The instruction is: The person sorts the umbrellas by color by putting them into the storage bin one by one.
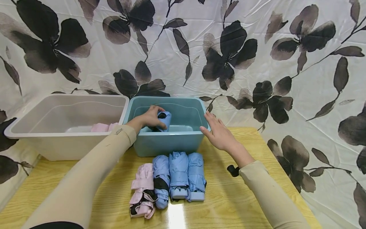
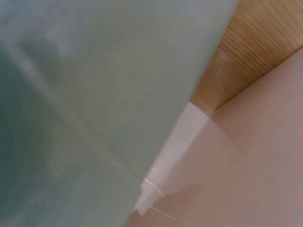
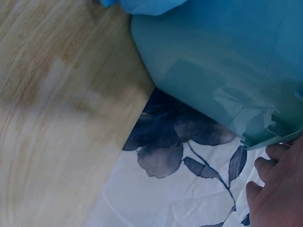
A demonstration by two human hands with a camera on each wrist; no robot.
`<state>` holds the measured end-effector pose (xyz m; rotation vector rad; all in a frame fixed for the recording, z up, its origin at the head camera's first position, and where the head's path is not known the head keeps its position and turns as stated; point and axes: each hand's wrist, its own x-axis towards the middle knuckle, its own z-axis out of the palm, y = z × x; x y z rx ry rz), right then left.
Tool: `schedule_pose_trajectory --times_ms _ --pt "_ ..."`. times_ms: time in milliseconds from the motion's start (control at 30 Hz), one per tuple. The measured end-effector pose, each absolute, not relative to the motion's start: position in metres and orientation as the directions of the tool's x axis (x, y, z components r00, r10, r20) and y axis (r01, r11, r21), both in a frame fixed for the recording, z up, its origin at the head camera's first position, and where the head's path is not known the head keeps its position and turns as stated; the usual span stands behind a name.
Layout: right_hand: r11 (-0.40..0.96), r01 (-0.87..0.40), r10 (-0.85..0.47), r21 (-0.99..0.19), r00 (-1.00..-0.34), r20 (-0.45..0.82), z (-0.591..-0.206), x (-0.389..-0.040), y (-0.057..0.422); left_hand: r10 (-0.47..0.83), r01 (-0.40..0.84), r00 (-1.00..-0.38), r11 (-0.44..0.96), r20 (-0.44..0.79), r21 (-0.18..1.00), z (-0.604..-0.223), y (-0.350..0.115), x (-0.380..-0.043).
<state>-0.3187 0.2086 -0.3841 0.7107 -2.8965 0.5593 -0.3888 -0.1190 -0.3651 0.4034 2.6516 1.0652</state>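
Inside the teal plastic bin [image 1: 168, 143], my left hand [image 1: 149, 117] grips a rolled blue folding umbrella [image 1: 166, 120] with a black patch. At the bin's right rim, my right hand [image 1: 218, 132] has its fingers spread and fingertips right at the edge; the right wrist view shows that hand [image 3: 279, 182] beside the bin wall [image 3: 199, 71]. On the table in front stand a row of folded umbrellas: a pink umbrella [image 1: 142, 190] at the left, then three blue ones, the rightmost blue umbrella [image 1: 196, 176] nearest my right arm.
Left of the teal bin stands a beige bin [image 1: 77, 141] with pink bundles [image 1: 100, 127] inside. Both bins sit on a wooden table [image 1: 228, 197], against a floral cloth [image 1: 183, 57]. The table's right edge slants down beyond my right forearm.
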Motion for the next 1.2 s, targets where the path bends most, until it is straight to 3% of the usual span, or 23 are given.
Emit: schedule_pose_trajectory --times_ms 367,567,867,1200 --pt "0.819 -0.469 -0.427 -0.329 -0.883 0.196 -0.386 -0.320 0.208 0.301 0.055 -0.911 0.767 -0.283 0.639 -0.370 -0.125 -0.392" --pt "0.814 -0.479 -0.434 -0.329 -0.878 0.204 -0.386 -0.320 0.207 0.309 0.063 -0.895 0.801 -0.321 0.596 -0.373 -0.128 -0.394" --pt "0.816 -0.470 -0.425 -0.337 -0.883 0.201 -0.386 -0.319 0.207 0.386 0.002 -0.785 0.783 -0.484 0.622 -0.369 -0.129 -0.393" --pt "0.812 -0.476 -0.428 -0.337 -0.879 0.209 -0.387 -0.319 0.206 0.389 0.011 -0.796 0.774 -0.463 0.633 -0.367 -0.130 -0.391"
